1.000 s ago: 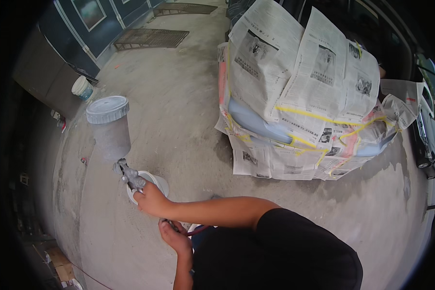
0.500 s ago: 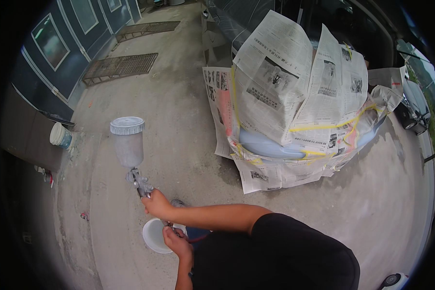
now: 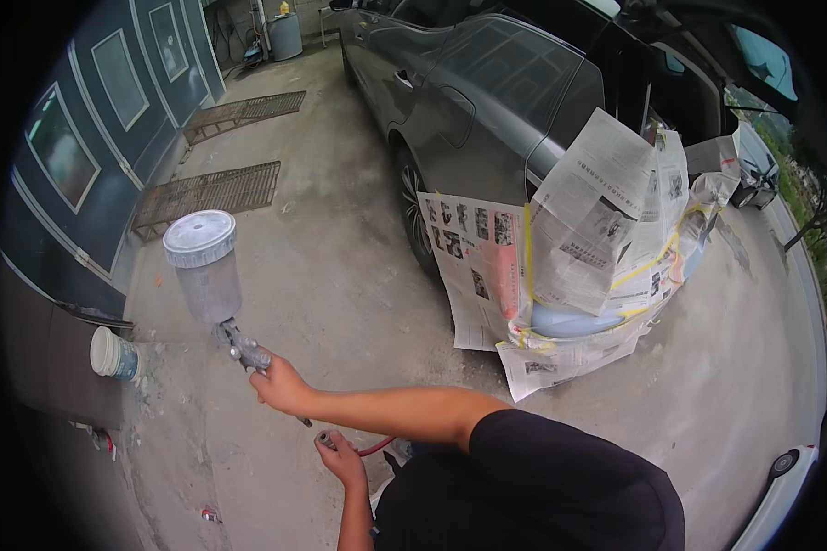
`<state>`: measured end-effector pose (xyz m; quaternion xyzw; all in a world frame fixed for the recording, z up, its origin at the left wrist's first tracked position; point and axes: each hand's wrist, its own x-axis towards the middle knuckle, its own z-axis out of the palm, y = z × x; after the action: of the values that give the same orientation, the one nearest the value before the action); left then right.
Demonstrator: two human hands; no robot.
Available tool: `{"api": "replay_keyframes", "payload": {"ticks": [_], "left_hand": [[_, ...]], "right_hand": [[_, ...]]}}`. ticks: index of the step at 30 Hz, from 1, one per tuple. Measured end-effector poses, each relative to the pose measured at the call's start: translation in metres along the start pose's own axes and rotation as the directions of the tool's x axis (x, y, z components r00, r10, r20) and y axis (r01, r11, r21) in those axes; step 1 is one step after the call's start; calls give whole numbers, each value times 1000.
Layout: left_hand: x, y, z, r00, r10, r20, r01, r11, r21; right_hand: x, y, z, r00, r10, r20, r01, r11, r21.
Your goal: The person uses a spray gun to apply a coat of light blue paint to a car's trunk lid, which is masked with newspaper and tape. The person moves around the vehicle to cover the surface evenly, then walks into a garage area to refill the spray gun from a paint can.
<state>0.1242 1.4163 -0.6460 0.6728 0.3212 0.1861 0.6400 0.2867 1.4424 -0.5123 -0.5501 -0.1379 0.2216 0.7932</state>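
My right hand (image 3: 283,386) is wrapped round the handle of a metal paint spray gun (image 3: 246,351), its arm reaching across to the left. On top of the gun sits a cloudy plastic paint cup (image 3: 209,275) with a whitish ridged lid. Below and a little right, my left hand (image 3: 345,461) grips the coupler end of a red air hose (image 3: 375,449). The gun's handle end shows just above that coupler, with a small gap between the two. The hose runs behind my black shirt.
A dark grey car (image 3: 469,92) stands ahead, its rear masked with newspaper (image 3: 586,220) and yellow tape around a light blue bumper patch (image 3: 570,321). Left are blue-grey doors (image 3: 83,156), metal ramps (image 3: 213,193) and a white bucket (image 3: 115,354). A white car (image 3: 781,496) is at lower right.
The view has swung, bringing more of the car's side into sight. The coupler in my left hand now shows apart from the gun's handle. The white bucket beneath my hands is hidden.
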Motion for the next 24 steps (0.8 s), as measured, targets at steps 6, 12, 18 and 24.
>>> {"api": "replay_keyframes", "payload": {"ticks": [6,12,18,24], "left_hand": [[186,-109,-18,920,-315,234,202,891,407],[319,-134,1,650,-666,366,497,737,458],[486,-6,-26,514,-671,534,345,732,587],[639,-14,-38,339,-520,784,-42,824,565]], "right_hand": [[118,-10,-38,986,-166,-18,163,979,-119],[239,27,-143,946,-312,-87,250,875,-415],[350,26,-210,942,-157,-298,42,933,-358],[456,55,-249,870,-311,-382,15,792,-610]]}}
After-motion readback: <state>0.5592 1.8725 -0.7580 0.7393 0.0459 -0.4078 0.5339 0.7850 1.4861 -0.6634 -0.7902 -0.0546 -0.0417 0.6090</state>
